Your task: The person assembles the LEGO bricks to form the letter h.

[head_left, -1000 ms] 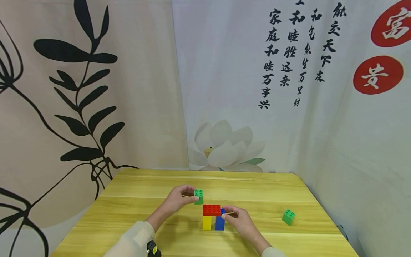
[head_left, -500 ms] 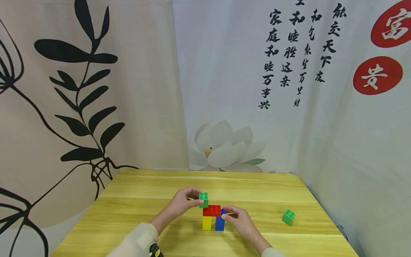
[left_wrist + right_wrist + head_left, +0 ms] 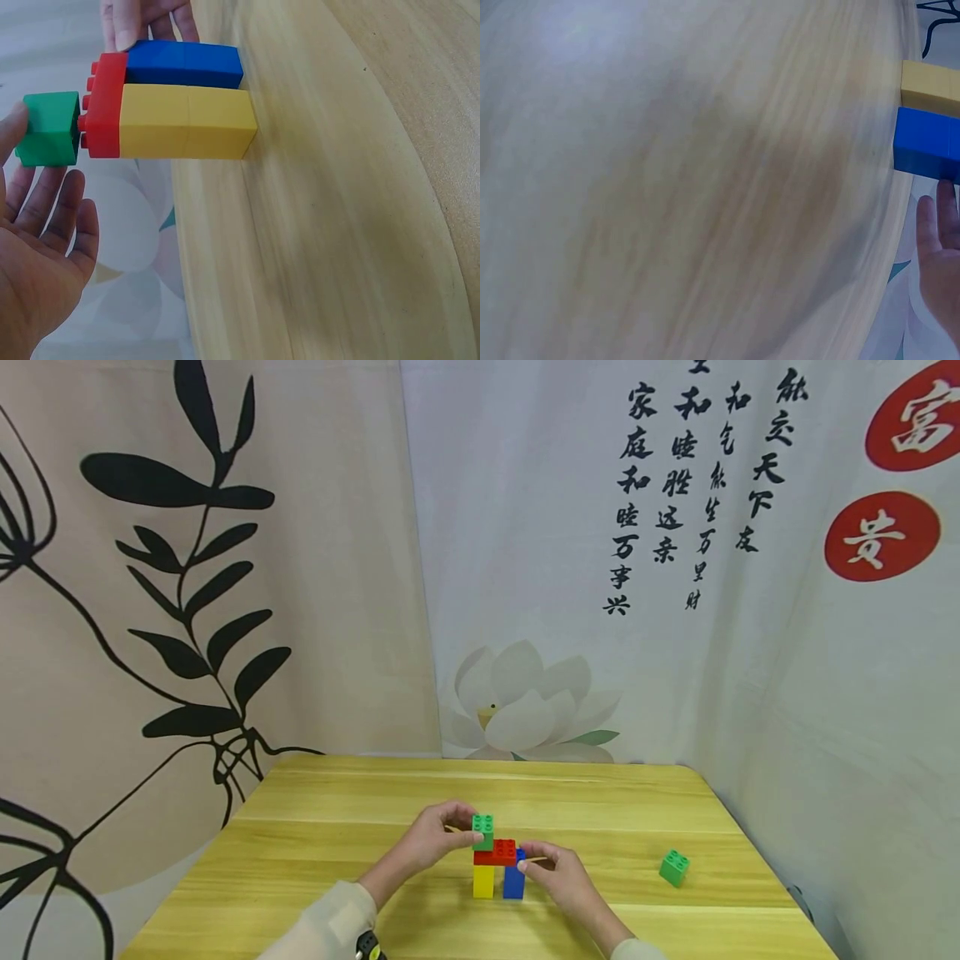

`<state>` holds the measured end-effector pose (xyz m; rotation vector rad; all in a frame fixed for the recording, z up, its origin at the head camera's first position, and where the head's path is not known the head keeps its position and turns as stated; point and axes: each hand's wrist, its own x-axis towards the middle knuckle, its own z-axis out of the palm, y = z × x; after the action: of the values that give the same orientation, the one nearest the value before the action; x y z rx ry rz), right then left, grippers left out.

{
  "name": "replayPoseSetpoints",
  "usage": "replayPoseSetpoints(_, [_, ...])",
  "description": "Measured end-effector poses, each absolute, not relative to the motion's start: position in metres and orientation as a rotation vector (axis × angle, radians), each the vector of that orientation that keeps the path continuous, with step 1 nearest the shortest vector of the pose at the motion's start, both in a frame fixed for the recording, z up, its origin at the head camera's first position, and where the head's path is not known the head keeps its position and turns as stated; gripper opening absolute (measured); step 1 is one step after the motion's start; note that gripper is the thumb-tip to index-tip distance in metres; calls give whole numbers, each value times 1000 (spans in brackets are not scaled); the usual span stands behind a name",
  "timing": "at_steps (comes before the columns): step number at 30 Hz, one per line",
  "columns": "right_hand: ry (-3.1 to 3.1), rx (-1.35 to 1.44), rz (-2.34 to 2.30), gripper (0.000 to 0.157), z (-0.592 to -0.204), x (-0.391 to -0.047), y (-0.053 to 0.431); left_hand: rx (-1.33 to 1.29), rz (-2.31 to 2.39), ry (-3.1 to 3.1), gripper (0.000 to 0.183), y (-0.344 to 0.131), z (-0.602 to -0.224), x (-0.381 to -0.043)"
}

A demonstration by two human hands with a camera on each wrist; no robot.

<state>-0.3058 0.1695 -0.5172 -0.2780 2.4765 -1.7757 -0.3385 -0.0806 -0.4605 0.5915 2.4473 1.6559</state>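
Observation:
In my left hand [image 3: 435, 839] a green building block [image 3: 483, 832] is pinched between thumb and fingers. It sits right over the left end of a red block [image 3: 502, 854]; a thin gap shows between the green block and the red studs [image 3: 84, 122] in the left wrist view. The red block bridges two upright columns, a yellow one [image 3: 187, 121] on the left and a blue one [image 3: 184, 64] on the right, each of two stacked blocks. My right hand [image 3: 564, 875] holds the blue column near its top, thumb in front and fingers behind.
A second green block [image 3: 673, 867] lies on the wooden table [image 3: 360, 785] to the right of the structure. A printed curtain [image 3: 345, 568] hangs behind the table. A dark band [image 3: 369, 946] is worn on the left wrist.
My left hand has carried the green block rightward and down, from left of the red block to over its left end. The right hand and the columns have stayed in place.

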Motion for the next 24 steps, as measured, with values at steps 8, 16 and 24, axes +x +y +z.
replayPoseSetpoints(8, [2477, -311, -1793, 42, -519, -306, 170, 603, 1622, 2460, 33, -80, -462, -337])
replayPoseSetpoints(16, [2470, -310, -1805, 43, -517, -305, 169, 606, 1598, 2464, 36, -80, -464, -337])
replayPoseSetpoints(24, [2488, -300, -1787, 42, -517, -304, 169, 627, 1625, 2438, 37, -82, -468, -337])
